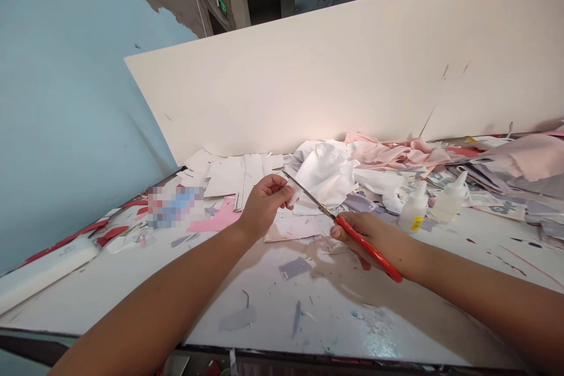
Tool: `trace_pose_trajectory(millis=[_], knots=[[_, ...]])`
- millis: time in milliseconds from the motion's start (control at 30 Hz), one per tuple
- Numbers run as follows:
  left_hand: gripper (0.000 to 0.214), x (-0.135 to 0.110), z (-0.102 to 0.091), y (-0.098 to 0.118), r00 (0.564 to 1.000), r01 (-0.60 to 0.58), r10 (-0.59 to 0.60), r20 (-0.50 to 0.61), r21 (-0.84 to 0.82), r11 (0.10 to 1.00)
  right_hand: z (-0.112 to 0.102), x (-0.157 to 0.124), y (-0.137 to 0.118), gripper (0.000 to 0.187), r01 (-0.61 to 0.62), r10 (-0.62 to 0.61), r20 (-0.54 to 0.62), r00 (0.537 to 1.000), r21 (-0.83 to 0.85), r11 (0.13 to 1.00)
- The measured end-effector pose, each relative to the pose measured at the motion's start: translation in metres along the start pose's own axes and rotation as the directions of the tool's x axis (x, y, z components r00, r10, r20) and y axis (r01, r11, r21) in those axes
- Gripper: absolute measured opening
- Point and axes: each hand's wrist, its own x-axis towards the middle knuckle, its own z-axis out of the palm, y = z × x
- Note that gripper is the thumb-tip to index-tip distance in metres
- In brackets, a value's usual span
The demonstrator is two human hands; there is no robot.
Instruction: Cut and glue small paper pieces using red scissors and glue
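My left hand [264,202] pinches a small piece of white fabric [296,191] near the middle of the table. My right hand [374,238] grips scissors with red handles [368,247]; their metal blades point up and left, with the tip beside my left fingertips. Whether the blades are on the fabric or only next to it, I cannot tell. Just behind the blades lies a crumpled heap of white cloth [328,170]. A pink-and-white flat piece [293,229] rests on the table below my hands.
Two squeeze bottles [414,205] stand right of my right hand. Pink cloth [396,153] is heaped behind them. White card pieces [224,176] and pink paper [215,217] lie at left. Scraps litter the white table [167,276]. A white board [330,70] rises behind.
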Motion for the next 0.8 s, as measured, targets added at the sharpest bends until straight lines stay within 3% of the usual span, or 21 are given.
trace_pose_trajectory(millis=[500,667,800], knots=[[0.014,-0.002,0.0024,0.0031,1.0,0.01,-0.01,-0.011,-0.011,1.0,0.0008,0.0024,0.0011,0.033,-0.03,0.03,-0.016,0.999,0.023,0.999],[0.012,-0.003,0.003,0.0057,1.0,0.022,-0.022,-0.003,0.066,0.998,0.0001,0.0027,0.0006,0.035,-0.052,0.063,-0.058,0.996,0.177,0.983],[0.012,-0.008,0.01,0.0044,0.999,0.051,-0.053,0.006,0.187,0.981,0.0024,0.0068,0.0016,0.034,0.027,0.002,-0.085,0.996,0.338,0.941]])
